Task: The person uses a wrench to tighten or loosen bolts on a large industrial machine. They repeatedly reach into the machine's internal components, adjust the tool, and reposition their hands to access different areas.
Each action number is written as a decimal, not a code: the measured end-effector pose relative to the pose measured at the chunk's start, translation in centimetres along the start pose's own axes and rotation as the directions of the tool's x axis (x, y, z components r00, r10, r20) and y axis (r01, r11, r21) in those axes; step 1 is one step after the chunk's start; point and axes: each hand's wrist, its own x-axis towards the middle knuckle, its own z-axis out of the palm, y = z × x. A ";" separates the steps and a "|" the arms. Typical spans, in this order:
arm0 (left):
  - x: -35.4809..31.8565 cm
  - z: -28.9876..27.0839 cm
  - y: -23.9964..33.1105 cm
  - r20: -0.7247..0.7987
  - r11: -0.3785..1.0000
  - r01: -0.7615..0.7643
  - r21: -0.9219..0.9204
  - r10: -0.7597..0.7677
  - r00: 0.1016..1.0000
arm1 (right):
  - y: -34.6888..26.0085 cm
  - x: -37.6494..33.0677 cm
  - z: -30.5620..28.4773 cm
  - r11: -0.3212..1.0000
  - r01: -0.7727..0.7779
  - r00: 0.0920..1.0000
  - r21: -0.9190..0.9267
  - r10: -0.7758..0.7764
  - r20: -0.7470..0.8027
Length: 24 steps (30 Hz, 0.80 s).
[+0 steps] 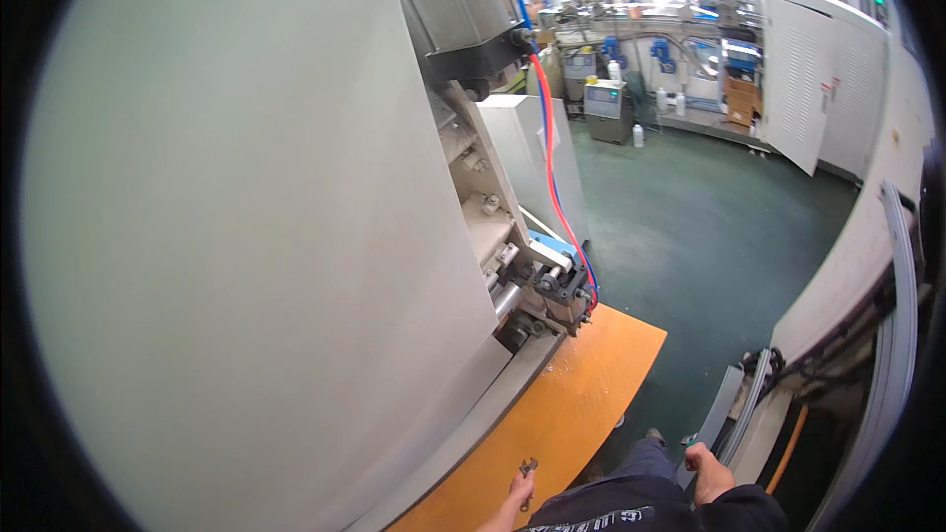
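My left hand (518,495) is closed around an adjustable wrench (529,466) above the orange board, its jaw end sticking up past my fingers. At the lower right, my right hand (706,465) is curled beside an upright metal rail (727,404). A small bit of green shows at its fingertips; what it holds is too small to make out. The large pale machine panel (246,236) fills the left side. On its edge sits a pneumatic cylinder (564,293) with a red hose (552,158) and a blue hose running to it.
An orange board (591,384) lies along the machine's base. On the right stand a pale cabinet wall (838,276) and a long aluminium profile (895,296). Farther off, across the green floor (700,207), are a grey control box (606,110), white bottles, cartons (741,101) and an open white cabinet door (796,69).
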 end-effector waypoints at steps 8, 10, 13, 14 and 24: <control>-5.5 6.1 5.0 -0.096 0.894 0.278 -0.352 -0.330 0.939 | -22.9 3.4 -2.5 0.765 0.230 0.963 -0.601 -0.091 0.253; -7.1 8.3 4.9 -0.143 0.847 0.316 -0.427 -0.408 0.902 | -26.9 4.3 -2.1 0.692 0.284 0.948 -0.664 -0.100 0.301; -9.8 11.7 5.0 -0.180 0.758 0.365 -0.540 -0.528 0.830 | -31.3 5.5 -1.6 0.594 0.326 0.936 -0.735 -0.091 0.341; -10.4 12.7 5.3 -0.188 0.731 0.371 -0.572 -0.557 0.809 | -32.5 5.8 -1.6 0.571 0.327 0.936 -0.753 -0.086 0.341; -13.4 18.2 8.3 -0.187 0.539 0.357 -0.763 -0.713 0.676 | -36.9 8.5 -3.1 0.415 0.203 0.977 -0.887 -0.021 0.214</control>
